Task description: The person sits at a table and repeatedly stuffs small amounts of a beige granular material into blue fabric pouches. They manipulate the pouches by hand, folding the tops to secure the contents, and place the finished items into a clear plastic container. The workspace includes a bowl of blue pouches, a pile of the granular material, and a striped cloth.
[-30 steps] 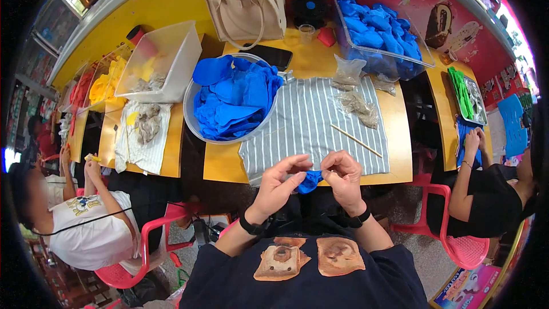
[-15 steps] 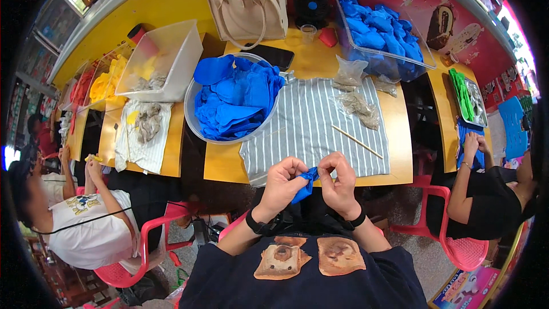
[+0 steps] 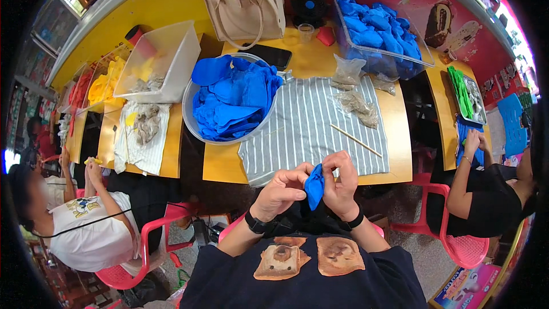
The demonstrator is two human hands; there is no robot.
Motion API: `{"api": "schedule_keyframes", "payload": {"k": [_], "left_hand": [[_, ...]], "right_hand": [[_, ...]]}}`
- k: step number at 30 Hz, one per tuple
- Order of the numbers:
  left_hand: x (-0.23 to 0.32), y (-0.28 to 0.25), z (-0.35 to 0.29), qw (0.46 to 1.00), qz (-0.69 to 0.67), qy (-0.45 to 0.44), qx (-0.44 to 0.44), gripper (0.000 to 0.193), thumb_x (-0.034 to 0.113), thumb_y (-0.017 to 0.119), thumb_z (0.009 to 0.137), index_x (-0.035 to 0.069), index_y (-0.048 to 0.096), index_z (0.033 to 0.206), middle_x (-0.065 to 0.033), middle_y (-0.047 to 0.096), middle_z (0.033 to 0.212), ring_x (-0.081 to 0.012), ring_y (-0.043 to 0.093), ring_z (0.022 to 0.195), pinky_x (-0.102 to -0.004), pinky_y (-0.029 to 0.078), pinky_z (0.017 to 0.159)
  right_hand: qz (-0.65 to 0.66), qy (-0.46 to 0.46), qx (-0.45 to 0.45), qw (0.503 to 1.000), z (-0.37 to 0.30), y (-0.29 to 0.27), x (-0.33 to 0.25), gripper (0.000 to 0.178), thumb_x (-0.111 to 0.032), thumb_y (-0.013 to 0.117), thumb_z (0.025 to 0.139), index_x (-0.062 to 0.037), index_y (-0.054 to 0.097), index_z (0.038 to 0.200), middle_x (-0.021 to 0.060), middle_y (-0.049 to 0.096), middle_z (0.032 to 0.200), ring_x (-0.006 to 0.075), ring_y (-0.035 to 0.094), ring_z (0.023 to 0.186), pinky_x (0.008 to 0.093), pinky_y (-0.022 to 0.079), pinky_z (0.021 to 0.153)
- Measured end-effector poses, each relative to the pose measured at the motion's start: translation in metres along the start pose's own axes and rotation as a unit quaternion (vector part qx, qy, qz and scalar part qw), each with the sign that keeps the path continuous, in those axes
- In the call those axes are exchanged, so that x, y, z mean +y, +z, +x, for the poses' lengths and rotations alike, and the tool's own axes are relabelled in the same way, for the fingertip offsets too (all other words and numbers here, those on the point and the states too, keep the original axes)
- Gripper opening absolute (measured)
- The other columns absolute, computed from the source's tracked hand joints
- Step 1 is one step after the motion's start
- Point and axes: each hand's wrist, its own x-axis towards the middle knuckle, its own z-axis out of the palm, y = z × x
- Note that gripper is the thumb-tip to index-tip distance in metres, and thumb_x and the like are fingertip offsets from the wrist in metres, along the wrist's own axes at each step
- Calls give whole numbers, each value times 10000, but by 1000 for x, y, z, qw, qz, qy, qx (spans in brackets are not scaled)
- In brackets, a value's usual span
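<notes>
Blue cloth (image 3: 314,187) (tapering) between fingers (image 3: 339,161)

One left hand (image 3: 280,193) and one right hand (image 3: 342,186) held one blue fabric piece (image 3: 314,187). Two black wristbands (image 3: 257,224) sat behind this grip. Beyond it lay one striped cloth (image 3: 297,114), bearing one wooden stick (image 3: 355,140) to its right. Farther off stood one round tub (image 3: 189,117) and one tote bag (image 3: 245,14) leftward, one black fan (image 3: 309,4) ahead, one clear bin (image 3: 393,57) rightward.
</notes>
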Motion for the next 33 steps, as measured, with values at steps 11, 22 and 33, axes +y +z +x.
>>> {"api": "schedule_keyframes", "payload": {"k": [11, 22, 33], "left_hand": [[5, -4, -6, 996, -73, -51, -3, 177, 6, 685, 800, -4, 581, 944, -61, 611, 822, -90, 565, 578, -186, 452, 460], [3, -2, 0, 992, -115, -57, 2, 360, 92, 734, 780, -30, 536, 1055, -92, 630, 838, -90, 536, 531, -178, 400, 435], [-12, -7, 2, 941, 266, 65, 201, 116, -71, 655, 787, -4, 623, 876, -26, 634, 820, -39, 539, 579, -159, 424, 509]], "right_hand": [[87, 138, -90, 982, -3, 1, 0, 134, 114, 555, 771, 6, 552, 851, 88, 537, 772, 194, 546, 689, 282, 449, 612], [230, 216, -204, 927, 8, -22, 1, 108, 46, 591, 807, 31, 610, 912, 90, 600, 825, 180, 586, 773, 283, 465, 718], [105, 154, -147, 971, -3, -10, -7, 61, 70, 570, 772, 36, 563, 822, 125, 559, 741, 223, 577, 676, 308, 456, 619]]}}
